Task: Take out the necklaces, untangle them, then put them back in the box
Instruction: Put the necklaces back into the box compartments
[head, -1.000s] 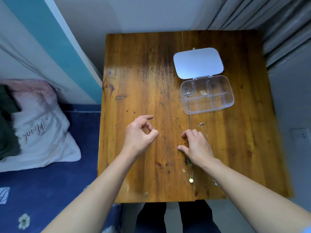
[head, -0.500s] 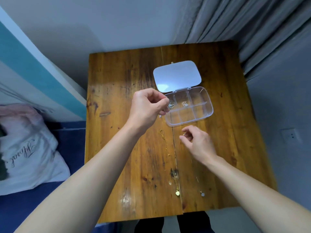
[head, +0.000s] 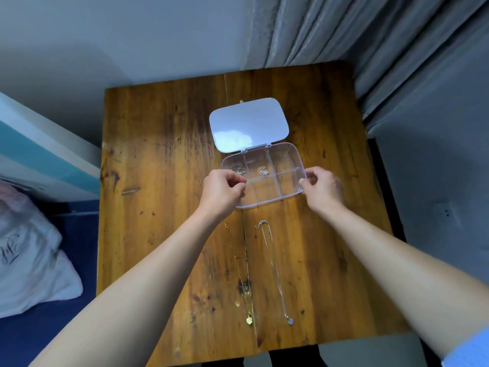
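Observation:
A clear compartment box (head: 274,193) lies on the wooden table (head: 164,186), its white lid (head: 248,124) folded back. Two small jewellery pieces (head: 262,171) sit in its far-left compartments. My left hand (head: 223,192) is curled on the box's left edge, and my right hand (head: 322,188) pinches its right edge. Nearer me, a gold necklace (head: 244,287) and a silver necklace (head: 275,268) lie stretched out side by side, apart from each other, pendants towards me.
A grey curtain (head: 344,35) hangs behind and to the right of the table. A bed with a white pillow (head: 29,260) and blue sheet lies to the left. The table's front edge is close to my body.
Both hands have moved away from the necklaces up to the box, left hand first, and now hold its two sides. The view has tilted, so the table sits lower in frame.

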